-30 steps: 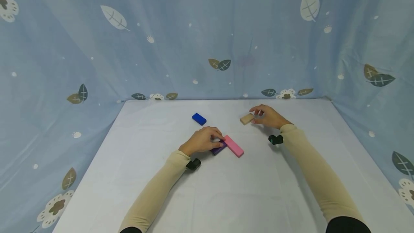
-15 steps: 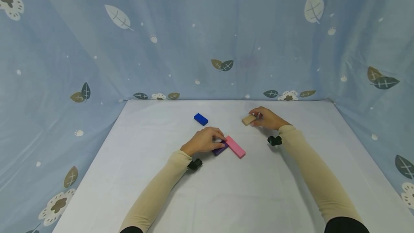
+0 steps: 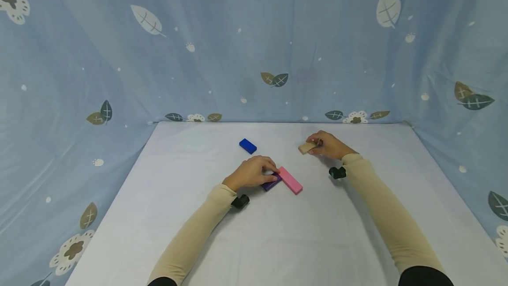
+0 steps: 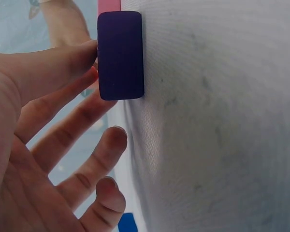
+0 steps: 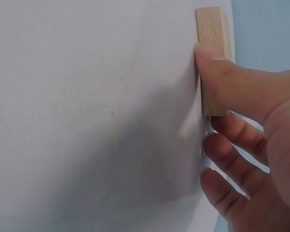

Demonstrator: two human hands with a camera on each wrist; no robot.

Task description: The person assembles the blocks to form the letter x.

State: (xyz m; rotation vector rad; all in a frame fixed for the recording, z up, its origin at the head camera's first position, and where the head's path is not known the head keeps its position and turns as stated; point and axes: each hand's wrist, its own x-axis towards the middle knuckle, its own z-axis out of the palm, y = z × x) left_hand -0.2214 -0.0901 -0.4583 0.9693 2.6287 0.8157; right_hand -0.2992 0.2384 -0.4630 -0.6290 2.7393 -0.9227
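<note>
My left hand [image 3: 252, 172] pinches a dark purple block [image 3: 271, 182] between thumb and fingers, near the middle of the table. One end of the pink block [image 3: 291, 181] meets the purple one there. In the left wrist view the purple block [image 4: 121, 55] shows its end face, the thumb at its upper side and the other fingers spread. At the back right, my right hand [image 3: 327, 144] grips a natural wooden block [image 3: 306, 148]. In the right wrist view the thumb lies across the long side of this wooden block [image 5: 214, 92], the far fingers partly hidden behind it.
A blue block [image 3: 248, 146] lies behind the left hand. The white table [image 3: 285, 242] reaches back to a blue curtain [image 3: 222, 56] with leaf and flower prints, which also hangs along both sides.
My right thumb and fingers have closed in further over the wooden block. The left hand stays on the purple block, and the whole head view has shifted slightly.
</note>
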